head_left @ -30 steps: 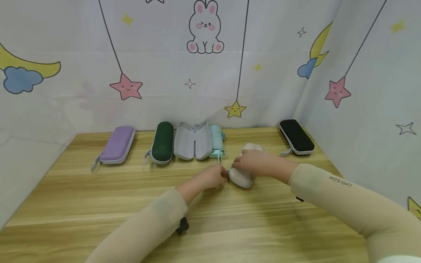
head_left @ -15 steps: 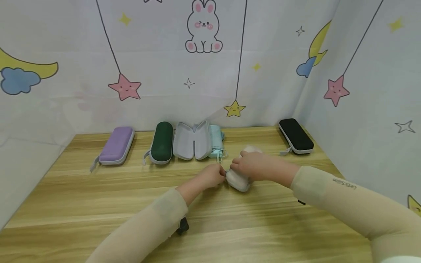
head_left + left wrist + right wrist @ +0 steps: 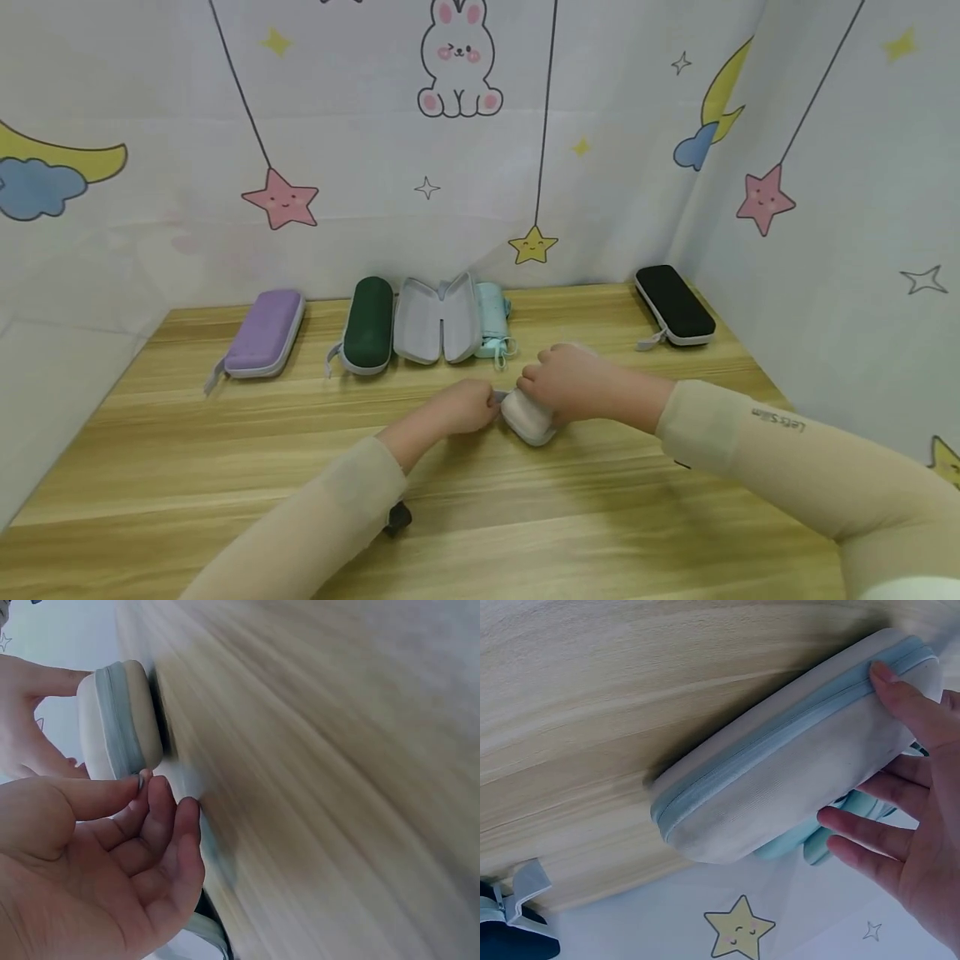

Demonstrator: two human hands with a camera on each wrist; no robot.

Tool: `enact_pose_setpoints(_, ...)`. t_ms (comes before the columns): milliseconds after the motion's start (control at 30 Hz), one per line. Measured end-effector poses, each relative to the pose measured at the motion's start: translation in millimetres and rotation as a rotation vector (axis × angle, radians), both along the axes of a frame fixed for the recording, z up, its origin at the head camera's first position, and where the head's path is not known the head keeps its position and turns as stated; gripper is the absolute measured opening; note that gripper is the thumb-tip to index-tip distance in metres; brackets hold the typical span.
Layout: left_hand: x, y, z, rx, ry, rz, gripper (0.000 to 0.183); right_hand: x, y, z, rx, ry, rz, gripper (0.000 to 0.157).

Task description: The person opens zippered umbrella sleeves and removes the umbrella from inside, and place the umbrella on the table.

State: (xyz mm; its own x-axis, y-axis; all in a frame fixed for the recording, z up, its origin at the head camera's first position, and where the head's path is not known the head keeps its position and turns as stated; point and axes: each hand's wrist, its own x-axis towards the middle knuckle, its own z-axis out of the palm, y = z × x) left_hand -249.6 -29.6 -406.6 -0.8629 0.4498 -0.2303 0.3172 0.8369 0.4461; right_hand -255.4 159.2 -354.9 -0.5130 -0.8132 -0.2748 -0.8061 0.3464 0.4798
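A whitish zip case (image 3: 527,419) with a pale grey-blue zipper band lies at a slant on the table, partly behind my right hand (image 3: 566,383). That hand holds the case; in the right wrist view its thumb (image 3: 907,697) presses near the zipper and the other fingers lie along the fabric side. My left hand (image 3: 467,406) pinches the case's small grey zipper tab (image 3: 500,396) between thumb and forefinger. Seen from the left wrist, the other fingers of that hand curl loosely below the end of the case (image 3: 120,724). The zipper looks closed along the visible side.
Along the table's back edge lie a purple case (image 3: 264,333), a dark green case (image 3: 371,321), an open grey-lined case (image 3: 427,321) and a light blue item (image 3: 492,308) with a cord. A black case (image 3: 677,304) lies far right. A printed curtain (image 3: 360,125) hangs behind.
The left hand has moved slightly left, with more of the zipper tab showing. The whitish case and the right hand have shifted a little left and toward me.
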Motion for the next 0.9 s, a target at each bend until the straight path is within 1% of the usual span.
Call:
enact_pose_setpoints(100,5.5,-3.7,1.5,0.006,-0.019,-0.007,0.036,1.5,-2.5,-0.6,0.002,-0.009,-0.001,0.065)
enact_pose_setpoints(200,11.0,-7.1,2.0,0.034,-0.036,-0.006,0.037,4.4,-6.0,0.9,0.004,-0.004,0.022,0.063)
enact_pose_setpoints(367,17.5,-10.0,2.7,0.029,-0.007,0.0,0.035,9.4,-10.4,5.1,0.015,0.025,0.055,0.059)
enact_pose_setpoints(533,22.0,-10.9,3.2,0.016,0.021,-0.011,0.037,11.8,-12.5,5.3,0.017,0.034,0.051,0.056)
enact_pose_setpoints(733,26.3,-11.6,4.3,-0.004,0.044,-0.023,0.037,12.0,-15.2,2.4,-0.028,0.049,0.045,0.049)
enact_pose_setpoints(900,30.4,-10.8,8.1,-0.026,0.045,-0.021,0.029,10.9,-16.0,2.6,-0.053,0.025,0.007,0.054)
